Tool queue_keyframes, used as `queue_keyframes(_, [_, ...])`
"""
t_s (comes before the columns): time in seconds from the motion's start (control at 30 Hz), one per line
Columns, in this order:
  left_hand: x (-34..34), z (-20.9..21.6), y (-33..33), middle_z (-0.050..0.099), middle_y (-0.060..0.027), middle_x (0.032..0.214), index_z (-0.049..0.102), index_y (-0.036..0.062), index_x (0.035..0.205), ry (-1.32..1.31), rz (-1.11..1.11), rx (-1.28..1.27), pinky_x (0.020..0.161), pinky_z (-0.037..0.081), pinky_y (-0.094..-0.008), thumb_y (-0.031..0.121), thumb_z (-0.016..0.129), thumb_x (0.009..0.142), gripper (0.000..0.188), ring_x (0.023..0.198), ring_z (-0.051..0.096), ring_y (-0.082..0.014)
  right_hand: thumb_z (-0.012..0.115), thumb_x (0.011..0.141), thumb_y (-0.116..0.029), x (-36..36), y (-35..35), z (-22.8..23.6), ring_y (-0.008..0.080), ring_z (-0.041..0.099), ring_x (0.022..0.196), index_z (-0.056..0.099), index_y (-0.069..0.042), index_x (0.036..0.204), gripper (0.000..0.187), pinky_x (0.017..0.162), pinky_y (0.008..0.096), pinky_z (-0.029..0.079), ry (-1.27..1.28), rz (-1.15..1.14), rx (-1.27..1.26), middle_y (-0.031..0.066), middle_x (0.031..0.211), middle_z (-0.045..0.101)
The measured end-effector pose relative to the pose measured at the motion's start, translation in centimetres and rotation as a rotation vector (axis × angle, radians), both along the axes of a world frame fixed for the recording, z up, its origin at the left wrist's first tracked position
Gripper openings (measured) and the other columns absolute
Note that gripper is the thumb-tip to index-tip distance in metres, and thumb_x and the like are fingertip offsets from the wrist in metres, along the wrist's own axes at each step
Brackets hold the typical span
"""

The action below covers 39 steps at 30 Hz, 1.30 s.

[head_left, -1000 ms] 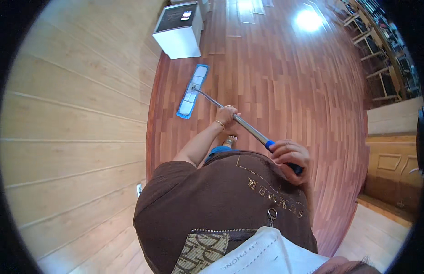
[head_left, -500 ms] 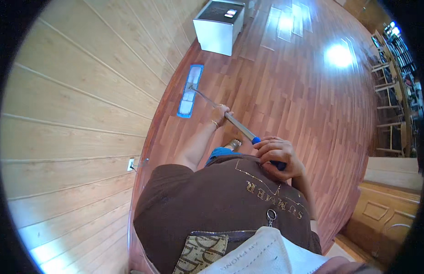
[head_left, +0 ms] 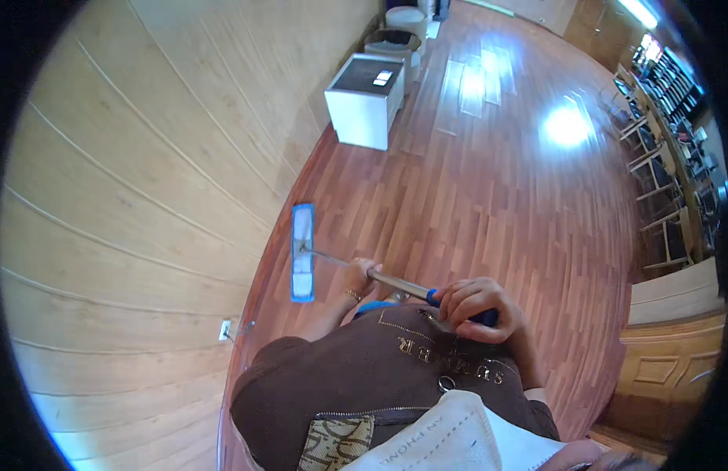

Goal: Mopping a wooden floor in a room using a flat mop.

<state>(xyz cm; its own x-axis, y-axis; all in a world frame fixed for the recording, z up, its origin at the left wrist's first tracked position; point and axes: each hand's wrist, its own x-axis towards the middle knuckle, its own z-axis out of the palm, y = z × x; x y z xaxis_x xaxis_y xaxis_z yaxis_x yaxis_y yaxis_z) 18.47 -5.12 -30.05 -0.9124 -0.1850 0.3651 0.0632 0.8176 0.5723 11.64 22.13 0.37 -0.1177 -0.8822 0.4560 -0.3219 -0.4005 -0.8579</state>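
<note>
A flat floor mop with a metal pole slants from in front of my chest down to the floor on the left. Its long mop head, white on top with a blue fringe, lies flat on the wood floor near the wall. My left hand, with a bracelet at the wrist, is wrapped round the lower part of the pole. Higher up, close to my brown shirt, my right hand grips the dark handle end just beyond a blue collar.
Pale panelled wall runs along the left, with a socket and plug low on it. Ahead stand a white box-shaped cabinet with a dark top and a bin. Chairs line a long table at right, beyond a wooden cabinet.
The mop head has come back closer to me along the wall, and both hands sit lower in view. My view has tilted up, showing the bin behind the white cabinet.
</note>
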Motion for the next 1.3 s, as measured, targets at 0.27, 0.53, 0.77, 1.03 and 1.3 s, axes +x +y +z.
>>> queue_keyframes(0.27, [-3.1, -0.4, 1.6, 0.057, -0.0197, 0.065, 0.055, 0.0052, 0.057, -0.098, -0.094, 0.084, 0.064, 0.044, -0.0490, 0.032, 0.063, 0.084, 0.039, 0.065, 0.056, -0.0393, 0.066, 0.079, -0.005, 1.1, 0.8, 2.3, 0.0346, 0.064, 0.078, 0.062, 0.000, 0.078, 0.006, 0.087, 0.0447, 0.050, 0.181, -0.036, 0.038, 0.0138, 0.080, 0.065])
queue_keyframes(0.53, [-7.0, 3.9, 7.3, 0.059, -0.0171, 0.067, 0.060, 0.0047, 0.062, -0.040, -0.287, 0.128, 0.064, 0.045, -0.0479, 0.033, 0.066, 0.081, 0.035, 0.069, 0.059, -0.0367, 0.073, 0.079, -0.021, 3.0, 0.8, 6.4, 0.0281, 0.056, 0.060, 0.061, -0.006, 0.077, 0.019, 0.050, 0.0382, 0.043, 0.411, -0.051, 0.050, 0.0066, 0.064, 0.053])
queue_keyframes(0.77, [-8.7, 5.4, 11.5, 0.061, -0.0165, 0.069, 0.063, 0.0059, 0.065, -0.185, -0.538, 0.190, 0.060, 0.045, -0.0460, 0.034, 0.068, 0.080, 0.032, 0.069, 0.061, -0.0366, 0.074, 0.076, -0.027, 4.1, -0.8, 7.4, 0.0273, 0.059, 0.060, 0.062, -0.006, 0.091, 0.029, 0.052, 0.0390, 0.043, 0.498, 0.020, -0.045, 0.0068, 0.066, 0.056])
queue_keyframes(1.03, [-10.0, 7.4, 12.6, 0.068, -0.0158, 0.103, 0.066, 0.0083, 0.110, -0.828, -0.949, 0.684, 0.080, 0.048, -0.0347, 0.028, 0.069, 0.080, 0.036, 0.099, 0.063, -0.0252, 0.077, 0.071, -0.028, 2.7, -2.8, 6.9, 0.0302, 0.064, 0.070, 0.061, -0.008, 0.098, 0.037, 0.061, 0.0411, 0.049, 0.430, 0.000, -0.148, 0.0097, 0.079, 0.063])
queue_keyframes(1.3, [-8.0, 17.4, 4.5, 0.052, -0.0166, 0.132, 0.042, 0.0082, 0.140, -0.350, -1.104, 0.947, 0.095, 0.043, -0.0360, 0.033, 0.074, 0.075, 0.076, 0.126, 0.048, -0.0258, 0.076, 0.070, -0.019, -0.5, -5.0, 2.1, 0.0352, 0.063, 0.074, 0.063, -0.011, 0.093, 0.028, 0.063, 0.0435, 0.048, 0.304, -0.343, 0.027, 0.0098, 0.080, 0.065])
